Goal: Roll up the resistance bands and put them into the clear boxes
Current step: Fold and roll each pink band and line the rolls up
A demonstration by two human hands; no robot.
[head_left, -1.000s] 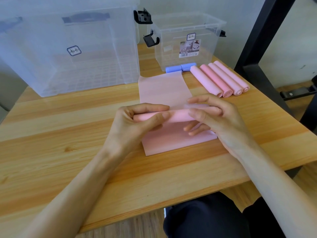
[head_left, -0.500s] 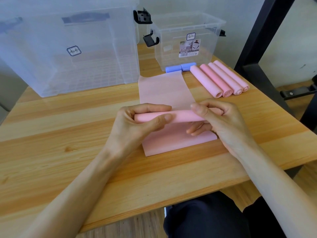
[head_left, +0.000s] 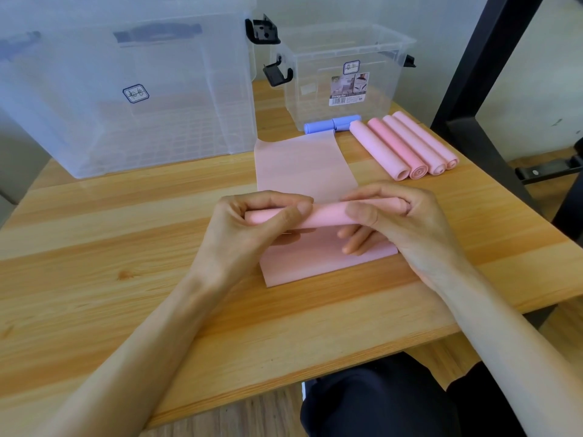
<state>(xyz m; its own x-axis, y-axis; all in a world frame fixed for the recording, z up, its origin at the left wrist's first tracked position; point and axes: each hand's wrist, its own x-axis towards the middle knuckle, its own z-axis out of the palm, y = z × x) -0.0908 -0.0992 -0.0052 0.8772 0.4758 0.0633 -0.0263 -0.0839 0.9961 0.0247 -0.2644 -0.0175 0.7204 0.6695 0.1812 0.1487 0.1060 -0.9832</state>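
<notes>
Left hand [head_left: 249, 228] and right hand [head_left: 394, 222] both curl fingers and thumb round a half-rolled pink resistance band [head_left: 325, 216], held just above the wooden table [head_left: 126, 247]; its flat part lies on the tabletop. Four rolled pink bands [head_left: 407, 146] and a blue roll [head_left: 331, 123] lie beside the small clear box [head_left: 340, 74]; the large clear box [head_left: 126, 89] stands left.

One view only is supplied, taken from head height and directed forward and down over the wooden worktop [head_left: 94, 304]. Both forearms are seen close, entering from the bottom edge. The clear boxes [head_left: 132, 89] are framed farther off, along the top edge.
</notes>
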